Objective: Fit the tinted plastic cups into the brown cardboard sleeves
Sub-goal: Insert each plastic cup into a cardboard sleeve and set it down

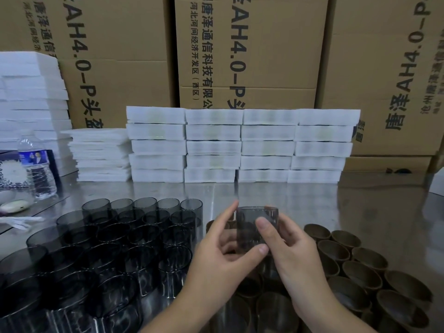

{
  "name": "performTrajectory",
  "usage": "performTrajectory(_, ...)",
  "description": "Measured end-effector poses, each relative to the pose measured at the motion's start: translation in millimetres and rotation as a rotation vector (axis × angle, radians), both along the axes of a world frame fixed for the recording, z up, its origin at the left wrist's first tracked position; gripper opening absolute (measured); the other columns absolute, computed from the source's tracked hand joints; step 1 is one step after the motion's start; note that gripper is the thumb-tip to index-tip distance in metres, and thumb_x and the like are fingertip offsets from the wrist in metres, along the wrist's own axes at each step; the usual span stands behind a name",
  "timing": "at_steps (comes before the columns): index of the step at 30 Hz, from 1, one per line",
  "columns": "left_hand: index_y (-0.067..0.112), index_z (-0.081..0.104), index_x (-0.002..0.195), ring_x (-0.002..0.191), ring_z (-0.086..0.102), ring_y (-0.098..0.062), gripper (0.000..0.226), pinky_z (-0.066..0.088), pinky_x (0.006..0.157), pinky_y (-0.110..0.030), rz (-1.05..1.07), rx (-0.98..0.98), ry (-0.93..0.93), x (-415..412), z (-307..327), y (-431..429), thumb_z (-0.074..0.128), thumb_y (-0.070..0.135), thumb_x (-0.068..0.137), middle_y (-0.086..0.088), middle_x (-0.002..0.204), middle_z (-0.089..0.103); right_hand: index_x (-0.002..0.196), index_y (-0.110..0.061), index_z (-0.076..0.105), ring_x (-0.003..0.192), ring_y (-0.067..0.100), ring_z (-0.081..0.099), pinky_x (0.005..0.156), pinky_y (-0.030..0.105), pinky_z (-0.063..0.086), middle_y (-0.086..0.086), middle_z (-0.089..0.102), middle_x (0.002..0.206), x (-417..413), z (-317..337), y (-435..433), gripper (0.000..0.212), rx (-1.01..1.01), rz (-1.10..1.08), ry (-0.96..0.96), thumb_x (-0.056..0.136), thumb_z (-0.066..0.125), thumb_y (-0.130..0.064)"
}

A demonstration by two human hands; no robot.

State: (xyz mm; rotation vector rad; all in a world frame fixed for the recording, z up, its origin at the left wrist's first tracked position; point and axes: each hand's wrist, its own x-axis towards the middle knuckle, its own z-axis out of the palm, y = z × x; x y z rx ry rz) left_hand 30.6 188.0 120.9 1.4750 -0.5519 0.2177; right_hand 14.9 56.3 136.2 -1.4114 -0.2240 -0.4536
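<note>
Cup (249, 217), tinted plastic, one item: both hands are holding it upright above the table, over the near-left edge of the sleeve group.

Left hand (221, 251): I am seeing the thumb pressing the cup's lower front and the forefinger reaching up along its left wall, so this hand is gripping the cup.

Right hand (295, 253): the thumb is lying across the cup's front and the other fingers are wrapping behind it, so this hand is grasping the cup too. The cup's right edge is showing a brown cast, and I am not able to tell whether a sleeve is sitting on it.

Cups (115, 241), tinted, many: standing mouth-up in close rows left of the hands.

Sleeves (346, 258), brown cardboard, many: standing packed together to the right of the hands and beneath them, several leaning.

Table (312, 200), bare metal: carrying everything listed.

Foam trays (240, 145), white: sitting in stacks along the far edge.

Cartons (264, 56), printed: standing behind the trays.

Water bottle (38, 169): standing upright at far left.
</note>
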Motion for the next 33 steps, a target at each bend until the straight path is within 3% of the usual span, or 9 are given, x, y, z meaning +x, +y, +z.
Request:
performTrajectory(3,0.045,0.042,0.134,0.093,0.071,-0.011,0.083,0.052,0.078,-0.015,-0.036,0.015,0.011,-1,2,2,0.088,0.032,0.066,0.005,0.098,0.076,0.094,-0.03,0.075,0.091,0.013,0.072,0.073,0.02,0.056,-0.001,0.076,0.094,-2,2,1,0.042,-0.028,0.054,0.016,0.063,0.068,-0.057)
performTrajectory(7,0.048,0.039,0.136,0.087,0.07,-0.01,0.083,0.054,0.075,-0.024,-0.125,-0.01,0.075,-1,3,1,0.076,0.039,0.063,0.0,0.098,0.075,0.093,-0.024,0.077,0.09,0.017,0.073,0.076,0.026,0.058,0.004,0.077,0.093,-5,7,-1,0.047,-0.006,0.112,0.084,0.065,0.064,-0.06)
performTrajectory(10,0.048,0.039,0.136,0.097,0.07,-0.018,0.079,0.055,0.072,-0.026,-0.201,-0.031,0.165,0,5,1,0.072,0.039,0.065,0.0,0.106,0.074,0.092,-0.028,0.078,0.09,0.016,0.073,0.072,0.023,0.055,0.004,0.076,0.094,-5,12,-5,0.049,0.012,0.192,0.152,0.065,0.06,-0.064)
performTrajectory(14,0.04,0.046,0.134,0.089,0.071,-0.031,0.077,0.056,0.064,-0.029,-0.333,-0.111,0.293,-2,8,0,0.071,0.035,0.061,-0.013,0.113,0.071,0.103,-0.018,0.075,0.1,0.028,0.07,0.092,0.041,0.054,0.015,0.073,0.107,-2,11,-5,0.07,0.072,0.337,0.264,0.06,0.07,-0.073)
performTrajectory(19,0.032,0.046,0.139,0.089,0.069,-0.035,0.079,0.057,0.065,-0.031,-0.445,-0.176,0.332,-2,8,2,0.07,0.033,0.063,-0.023,0.12,0.065,0.102,-0.018,0.075,0.099,0.028,0.07,0.077,0.03,0.056,0.017,0.072,0.107,0,8,-5,0.072,0.19,0.409,0.259,0.056,0.069,-0.073)
performTrajectory(22,0.029,0.044,0.14,0.088,0.069,-0.035,0.082,0.057,0.062,-0.032,-0.409,-0.161,0.311,-4,10,1,0.068,0.037,0.063,-0.02,0.117,0.068,0.101,-0.021,0.075,0.1,0.028,0.07,0.081,0.033,0.055,0.016,0.072,0.107,0,8,-4,0.076,0.172,0.406,0.249,0.05,0.072,-0.078)
performTrajectory(27,0.03,0.041,0.137,0.093,0.07,-0.017,0.081,0.058,0.061,-0.03,-0.224,-0.016,0.122,-8,7,-2,0.071,0.04,0.063,0.007,0.104,0.072,0.103,-0.017,0.074,0.096,0.028,0.07,0.073,0.029,0.053,0.018,0.073,0.102,-3,12,-4,0.072,0.084,0.394,0.241,0.066,0.058,-0.075)
performTrajectory(30,0.028,0.044,0.134,0.093,0.07,-0.013,0.077,0.058,0.066,-0.029,-0.205,0.008,0.063,-12,8,-1,0.076,0.029,0.064,0.007,0.108,0.072,0.107,-0.014,0.073,0.097,0.029,0.069,0.074,0.033,0.051,0.018,0.072,0.105,-2,13,-7,0.076,0.056,0.379,0.282,0.07,0.056,-0.079)
performTrajectory(33,0.02,0.052,0.121,0.09,0.072,-0.012,0.069,0.057,0.064,-0.025,-0.123,-0.074,0.102,-10,9,-1,0.081,0.024,0.059,0.007,0.103,0.073,0.115,-0.022,0.071,0.104,0.023,0.068,0.087,0.037,0.05,0.007,0.072,0.112,-1,14,-8,0.071,0.004,0.325,0.246,0.073,0.044,-0.073)
